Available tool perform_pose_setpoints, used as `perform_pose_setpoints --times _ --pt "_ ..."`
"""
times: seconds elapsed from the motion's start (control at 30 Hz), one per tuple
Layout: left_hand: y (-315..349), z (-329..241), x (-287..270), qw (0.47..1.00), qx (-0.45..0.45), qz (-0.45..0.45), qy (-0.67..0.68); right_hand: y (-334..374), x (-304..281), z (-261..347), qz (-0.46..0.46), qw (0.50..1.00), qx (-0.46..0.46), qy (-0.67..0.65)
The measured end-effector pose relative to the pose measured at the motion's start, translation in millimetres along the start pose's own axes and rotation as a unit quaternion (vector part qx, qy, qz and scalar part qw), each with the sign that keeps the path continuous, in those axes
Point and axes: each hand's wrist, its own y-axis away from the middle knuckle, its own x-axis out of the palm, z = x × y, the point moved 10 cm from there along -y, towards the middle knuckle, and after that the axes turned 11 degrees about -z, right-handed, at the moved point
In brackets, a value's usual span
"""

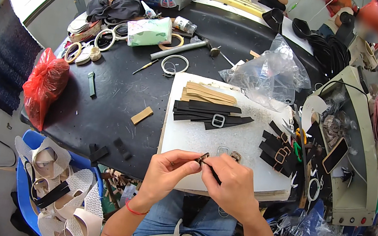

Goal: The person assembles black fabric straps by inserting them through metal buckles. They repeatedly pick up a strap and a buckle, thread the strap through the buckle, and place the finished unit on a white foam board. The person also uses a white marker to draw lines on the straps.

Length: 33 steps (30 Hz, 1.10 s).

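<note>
My left hand (pixel 168 170) pinches a small dark buckle (pixel 202 158) between thumb and fingers, over the near edge of a white board (pixel 186 141). Close against it, my right hand (pixel 233 181) is closed on a black strap (pixel 214 173) that runs to the buckle. Fingers hide how far the strap passes through. Just beyond my right hand lie a silver buckle (pixel 223 150) and a bronze-coloured one (pixel 236 156). Farther up the board rest black strips (pixel 199 112), a silver buckle (pixel 218 120) on top, and tan strips (pixel 209 93).
Black straps with buckles (pixel 281 156) and green-handled scissors (pixel 297 151) lie at the board's right. A clear plastic bag (pixel 271 71) covers its far corner. Left are a red bag (pixel 45 85) and a blue basket (pixel 29 137) of shoe uppers. A hammer (pixel 179 50) lies farther back.
</note>
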Motion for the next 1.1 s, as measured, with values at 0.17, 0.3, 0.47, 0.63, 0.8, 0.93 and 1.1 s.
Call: perform_pose_setpoints --times 0.17,0.3,0.47,0.63,0.8,0.93,1.1 --pt "0.4 3.0 -7.3 1.0 0.004 -0.016 0.0 -1.7 1.4 -13.2 0.043 0.994 0.071 -0.064" --pt "1.1 4.5 -2.5 1.0 0.001 0.013 -0.014 0.6 -3.1 -21.3 0.09 0.991 0.047 -0.085" --pt "1.1 7.3 -0.6 0.999 -0.007 0.011 -0.053 1.3 -1.8 -23.4 0.089 0.991 0.056 -0.078" --pt "7.3 6.1 8.5 0.996 0.02 0.041 -0.073 8.9 8.0 -17.8 0.152 0.985 0.022 -0.074" --pt "12.2 9.8 0.1 0.995 0.023 0.0 -0.093 4.3 -7.1 -7.9 0.06 0.998 -0.01 -0.018" --pt "19.8 -1.6 -5.0 0.993 0.073 -0.092 -0.027 17.0 -16.5 -55.5 -0.045 0.917 0.303 -0.257" --pt "24.9 2.2 9.0 0.979 0.141 -0.103 -0.106 46.1 13.0 -60.4 -0.134 0.734 0.391 -0.539"
